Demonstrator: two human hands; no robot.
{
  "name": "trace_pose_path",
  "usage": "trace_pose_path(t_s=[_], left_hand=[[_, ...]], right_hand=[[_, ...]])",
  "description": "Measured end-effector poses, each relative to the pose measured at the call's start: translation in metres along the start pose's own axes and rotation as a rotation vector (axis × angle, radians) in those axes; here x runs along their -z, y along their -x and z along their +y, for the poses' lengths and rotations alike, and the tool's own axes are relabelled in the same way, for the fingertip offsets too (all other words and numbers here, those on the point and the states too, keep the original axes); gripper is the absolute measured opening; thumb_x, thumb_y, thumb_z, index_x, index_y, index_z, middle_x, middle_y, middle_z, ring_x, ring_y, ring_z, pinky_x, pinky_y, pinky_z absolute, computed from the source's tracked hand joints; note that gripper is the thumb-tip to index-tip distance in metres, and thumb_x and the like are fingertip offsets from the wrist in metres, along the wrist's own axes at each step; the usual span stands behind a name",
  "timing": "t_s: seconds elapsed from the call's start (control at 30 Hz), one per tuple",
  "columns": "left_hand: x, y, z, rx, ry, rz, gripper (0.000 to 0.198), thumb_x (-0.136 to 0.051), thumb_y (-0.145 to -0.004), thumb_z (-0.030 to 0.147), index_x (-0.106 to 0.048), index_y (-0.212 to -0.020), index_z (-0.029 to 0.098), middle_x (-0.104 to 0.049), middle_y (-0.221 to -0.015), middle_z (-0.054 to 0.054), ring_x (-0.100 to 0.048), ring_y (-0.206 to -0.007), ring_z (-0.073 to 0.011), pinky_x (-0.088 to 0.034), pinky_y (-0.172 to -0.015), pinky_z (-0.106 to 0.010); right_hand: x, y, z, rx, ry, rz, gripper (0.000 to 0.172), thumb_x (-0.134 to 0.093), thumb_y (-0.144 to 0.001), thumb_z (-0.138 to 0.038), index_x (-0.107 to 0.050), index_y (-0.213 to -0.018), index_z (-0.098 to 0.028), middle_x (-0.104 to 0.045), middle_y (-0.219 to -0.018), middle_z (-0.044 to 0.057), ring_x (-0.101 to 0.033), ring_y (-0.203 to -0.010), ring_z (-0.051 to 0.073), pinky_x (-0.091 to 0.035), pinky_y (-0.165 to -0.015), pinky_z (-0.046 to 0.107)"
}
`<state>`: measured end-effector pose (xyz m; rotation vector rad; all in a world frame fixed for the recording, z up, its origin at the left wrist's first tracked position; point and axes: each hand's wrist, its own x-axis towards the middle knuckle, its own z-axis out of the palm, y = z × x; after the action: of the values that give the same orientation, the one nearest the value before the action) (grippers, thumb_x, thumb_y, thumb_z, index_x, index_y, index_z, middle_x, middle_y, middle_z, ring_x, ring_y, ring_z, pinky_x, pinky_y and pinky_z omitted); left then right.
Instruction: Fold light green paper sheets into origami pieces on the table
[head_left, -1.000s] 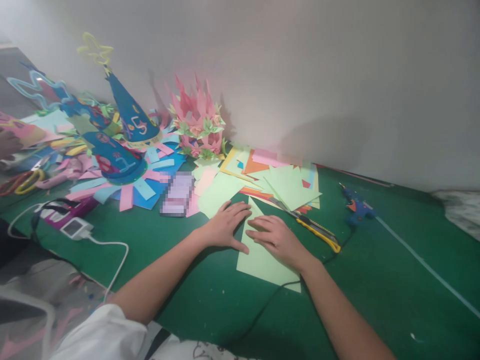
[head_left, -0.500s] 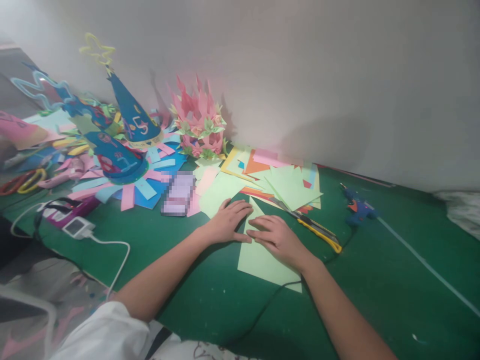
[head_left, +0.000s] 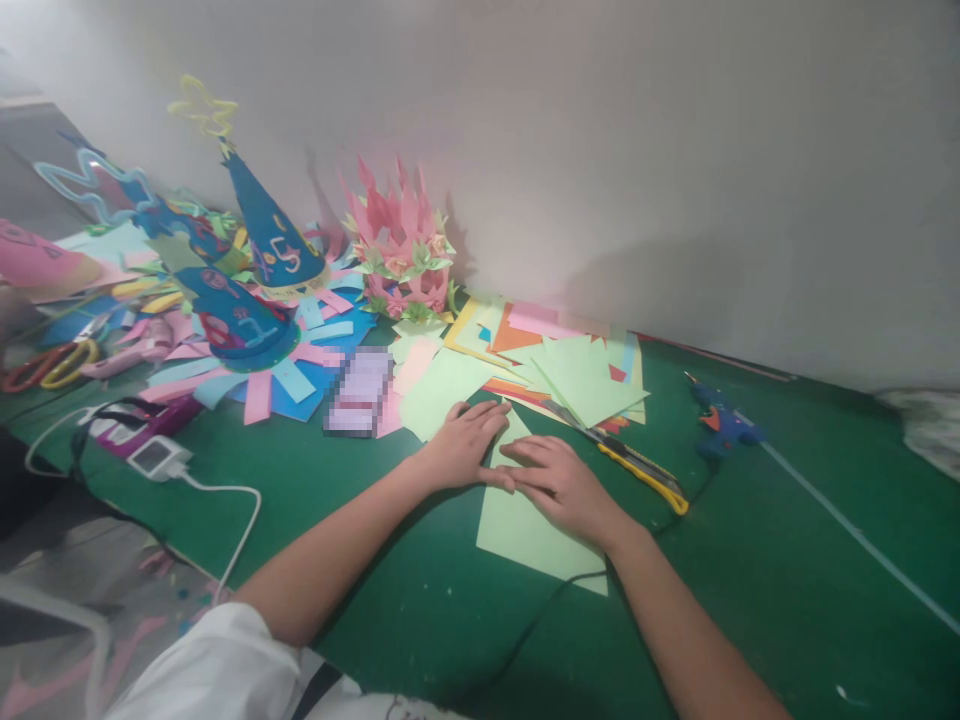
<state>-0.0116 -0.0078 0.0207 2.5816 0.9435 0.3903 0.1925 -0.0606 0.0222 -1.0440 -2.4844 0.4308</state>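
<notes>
A folded light green paper sheet (head_left: 525,535) lies on the green table (head_left: 750,580) in front of me. My left hand (head_left: 463,445) rests flat on its upper left edge, fingers stretched out. My right hand (head_left: 559,482) lies flat on the middle of the sheet, fingers pointing left and touching the left thumb. Neither hand grips anything; both press the paper down.
A yellow utility knife (head_left: 641,470) lies just right of my hands. Behind it is a pile of coloured paper sheets (head_left: 577,370), and further right a blue glue gun (head_left: 720,425). Blue paper cone hats (head_left: 274,235), a pink paper flower (head_left: 397,245), scissors (head_left: 45,365) and a power strip (head_left: 154,455) sit at the left.
My left thumb has slid right along the paper's edge until it meets my right fingertips. The view has shifted slightly.
</notes>
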Motion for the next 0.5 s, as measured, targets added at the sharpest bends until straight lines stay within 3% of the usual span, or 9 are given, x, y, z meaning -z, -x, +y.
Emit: trace_pose_path(t_s=[0.27, 0.5], left_hand=[[0.0, -0.002, 0.0, 0.005, -0.06, -0.013, 0.074, -0.056, -0.067, 0.073, -0.047, -0.115, 0.018, -0.035, -0.144, -0.016, -0.032, -0.132, -0.0306, -0.024, -0.103, -0.048], [0.002, 0.013, 0.021, 0.044, -0.224, -0.041, 0.078, -0.058, -0.063, 0.074, -0.051, -0.112, 0.013, -0.04, -0.14, -0.02, -0.038, -0.126, -0.0327, -0.021, -0.104, -0.051]], right_hand=[[-0.001, 0.001, 0.002, 0.007, -0.028, 0.034, 0.025, -0.048, -0.091, -0.023, -0.068, -0.105, -0.029, -0.062, -0.117, 0.005, -0.05, -0.113, 0.023, -0.039, -0.095, 0.046], [0.003, -0.001, -0.013, 0.035, -0.161, -0.025, 0.024, -0.05, -0.088, -0.018, -0.07, -0.098, -0.027, -0.064, -0.114, 0.004, -0.053, -0.107, 0.021, -0.042, -0.093, 0.041]])
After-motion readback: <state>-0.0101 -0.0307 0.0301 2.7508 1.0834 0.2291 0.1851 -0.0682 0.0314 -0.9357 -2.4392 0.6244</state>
